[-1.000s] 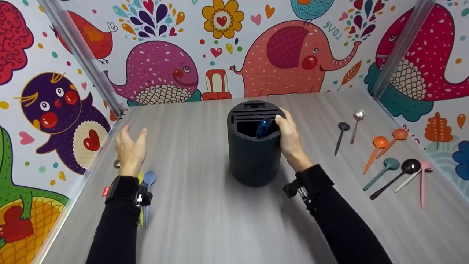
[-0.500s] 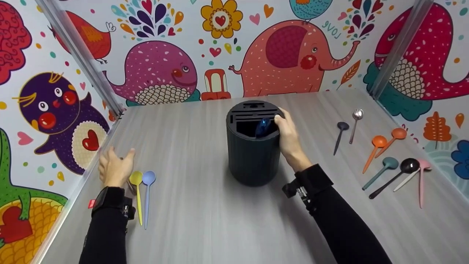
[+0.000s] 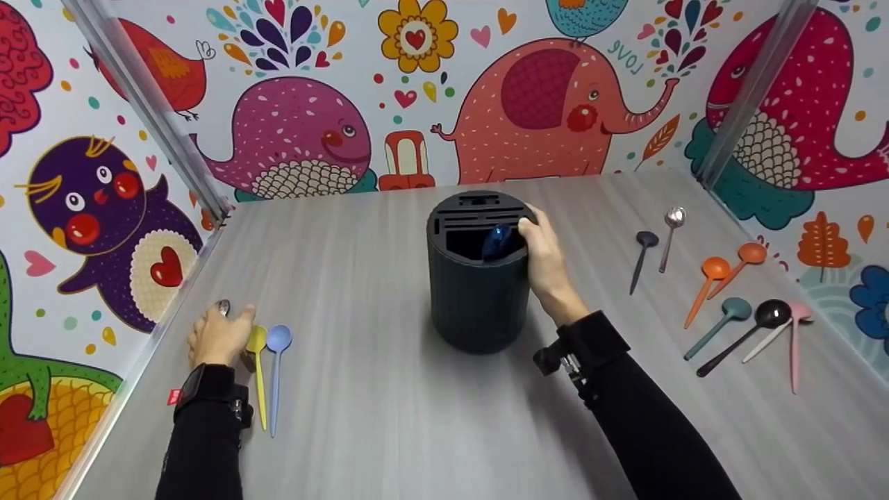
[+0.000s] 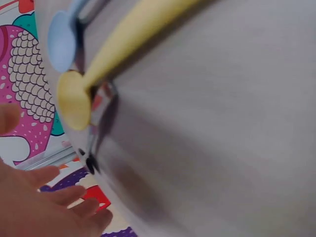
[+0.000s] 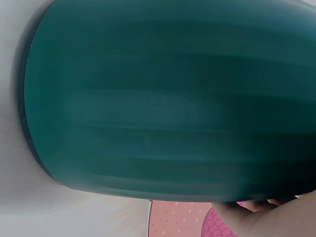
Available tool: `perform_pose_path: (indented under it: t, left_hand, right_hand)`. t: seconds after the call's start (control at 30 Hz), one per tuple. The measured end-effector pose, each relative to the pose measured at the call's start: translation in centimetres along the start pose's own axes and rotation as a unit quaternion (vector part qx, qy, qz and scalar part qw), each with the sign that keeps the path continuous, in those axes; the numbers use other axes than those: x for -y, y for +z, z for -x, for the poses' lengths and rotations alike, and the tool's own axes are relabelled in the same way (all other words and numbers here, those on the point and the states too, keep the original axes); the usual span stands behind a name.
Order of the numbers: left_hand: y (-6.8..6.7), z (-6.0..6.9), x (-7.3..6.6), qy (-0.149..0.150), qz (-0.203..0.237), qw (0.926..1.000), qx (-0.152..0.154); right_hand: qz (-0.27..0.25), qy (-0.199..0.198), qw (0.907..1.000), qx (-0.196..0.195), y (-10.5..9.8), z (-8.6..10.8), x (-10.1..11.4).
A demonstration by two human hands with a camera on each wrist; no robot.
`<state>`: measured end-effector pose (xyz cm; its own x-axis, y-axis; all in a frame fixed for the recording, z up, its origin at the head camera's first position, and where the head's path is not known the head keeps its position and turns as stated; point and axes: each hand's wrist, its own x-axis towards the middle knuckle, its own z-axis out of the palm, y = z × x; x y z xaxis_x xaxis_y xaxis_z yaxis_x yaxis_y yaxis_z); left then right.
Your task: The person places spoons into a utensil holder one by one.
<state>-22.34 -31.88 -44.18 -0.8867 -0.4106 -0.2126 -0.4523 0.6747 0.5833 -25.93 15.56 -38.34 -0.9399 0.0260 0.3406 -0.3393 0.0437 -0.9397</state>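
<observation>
My left hand (image 3: 215,338) is over the left side of the table, beside a yellow spoon (image 3: 260,382) and a light blue spoon (image 3: 275,382). The bowl of a metal spoon (image 3: 223,307) shows just past its fingers; the rest is hidden. In the left wrist view the fingers (image 4: 66,195) are extended and spread, with the yellow spoon (image 4: 74,101) nearby. My right hand (image 3: 549,267) grips the dark ribbed utensil holder (image 3: 479,305), thumb at the rim and fingers behind the wall. A shiny blue object (image 3: 497,242) stands inside; its kind is unclear.
On the right lie a dark spoon (image 3: 646,239), a metal spoon (image 3: 674,217), two orange spoons (image 3: 714,268), a teal spoon (image 3: 736,310), a black ladle (image 3: 772,314) and a pink spoon (image 3: 796,347). A red tag (image 3: 173,396) lies at left. Patterned walls (image 3: 305,125) enclose the table.
My left hand has moved left and down toward the near side, uncovering the yellow and light blue spoons. The right hand keeps its grip, and the holder has stayed in place.
</observation>
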Motion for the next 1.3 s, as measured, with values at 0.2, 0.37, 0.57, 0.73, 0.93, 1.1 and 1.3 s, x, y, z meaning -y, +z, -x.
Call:
perform_pose_path:
  t: [0.2,0.37,0.57,0.73,0.93,1.1,1.3]
  left_hand:
    - [0.1,-0.1,0.7,0.005,-0.027,0.9996,-0.006]
    - [0.2,-0.2,1.3,0.009,-0.049,0.9985,-0.024]
    - [0.5,-0.1,1.5,0.013,-0.077,0.9965,-0.032]
    - [0.7,-0.3,1.8,0.013,-0.103,0.9941,-0.031]
    - [1.1,-0.3,1.1,0.008,-0.118,0.9922,-0.04]
    - [1.1,-0.3,0.9,0.009,-0.134,0.9897,-0.049]
    - [1.0,-0.4,1.1,0.026,-0.122,0.9908,-0.052]
  right_hand:
    - [-0.001,-0.003,1.0,0.004,0.1,0.1,-0.1]
    - [-0.013,-0.007,0.9999,0.001,0.2,0.0,0.0]
    - [-0.012,-0.005,0.9999,0.003,0.3,0.0,0.0]
    - [-0.017,-0.013,0.9997,0.008,0.3,0.1,0.0]
    - [-0.011,-0.012,0.9999,0.003,0.1,0.1,0.0]
    - [-0.003,-0.004,1.0,0.004,0.0,0.0,0.0]
    - [-0.001,-0.007,1.0,-0.002,-0.1,-0.1,-0.1]
